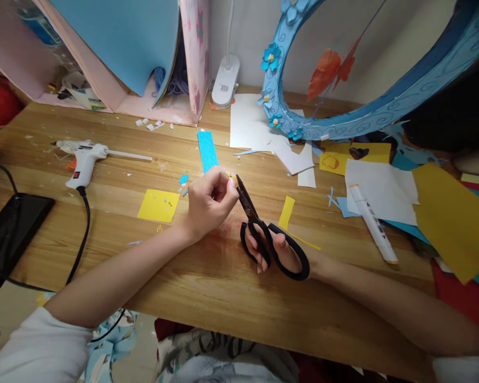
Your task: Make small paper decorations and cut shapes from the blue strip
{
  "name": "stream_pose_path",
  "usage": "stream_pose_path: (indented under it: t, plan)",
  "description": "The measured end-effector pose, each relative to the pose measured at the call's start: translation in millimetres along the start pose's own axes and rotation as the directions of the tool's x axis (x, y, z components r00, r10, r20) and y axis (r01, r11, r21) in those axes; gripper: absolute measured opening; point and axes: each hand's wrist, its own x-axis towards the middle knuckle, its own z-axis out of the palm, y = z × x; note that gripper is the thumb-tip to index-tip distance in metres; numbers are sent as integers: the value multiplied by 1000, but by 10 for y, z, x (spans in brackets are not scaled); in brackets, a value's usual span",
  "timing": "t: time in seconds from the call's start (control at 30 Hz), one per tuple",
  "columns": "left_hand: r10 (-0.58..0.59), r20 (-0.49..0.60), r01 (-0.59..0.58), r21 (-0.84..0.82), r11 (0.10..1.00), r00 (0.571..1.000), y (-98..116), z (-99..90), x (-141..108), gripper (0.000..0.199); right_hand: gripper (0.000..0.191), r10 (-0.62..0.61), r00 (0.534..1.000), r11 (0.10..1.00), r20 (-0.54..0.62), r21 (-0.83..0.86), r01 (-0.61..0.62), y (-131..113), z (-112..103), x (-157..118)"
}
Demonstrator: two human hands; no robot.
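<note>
My left hand [212, 203] is closed in a pinch over the middle of the table. A small yellow paper piece [231, 175] peeks out at its fingertips, mostly hidden by them. In my right hand [281, 247] are black scissors [250, 207], fingers and thumb through the handle loops. The blades point up and left, their tips right beside the left fingertips. Just beyond the left hand lies a blue paper strip [207, 151] with drawn shapes. A yellow paper square [158, 206] with small scraps is to its left, and a yellow strip [287, 213] lies beyond the scissors.
A white glue gun [83, 159] with its cord lies at the left, near a black tablet-like slab [18, 236]. White paper [249, 125], a marker [373, 223] and yellow sheets [455, 223] spread rightward. Behind stand a blue decorated ring [277, 90] and a pink shelf [197, 64].
</note>
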Motion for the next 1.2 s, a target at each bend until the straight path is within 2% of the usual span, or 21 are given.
stream_pose_path:
  t: [0.27, 0.53, 0.97, 1.2]
  plan:
    - [-15, 10, 15, 2, 1000, 1000, 6, -15, 9, 30, 63, 9, 1000, 1000, 5, -26, -8, -2, -2, 14]
    - [-95, 53, 97, -40, 994, 994, -2, -11, 11, 29, 62, 4, 1000, 999, -5, -53, -4, 9, -14, 20]
    - [-113, 81, 120, -85, 989, 990, -23, -13, 11, 28, 62, 38, 998, 997, -45, -70, -42, -36, 13, 36]
    - [-138, 117, 148, -82, 986, 984, -14, -24, 19, 27, 63, 50, 997, 998, -66, 51, -46, 17, 25, 31]
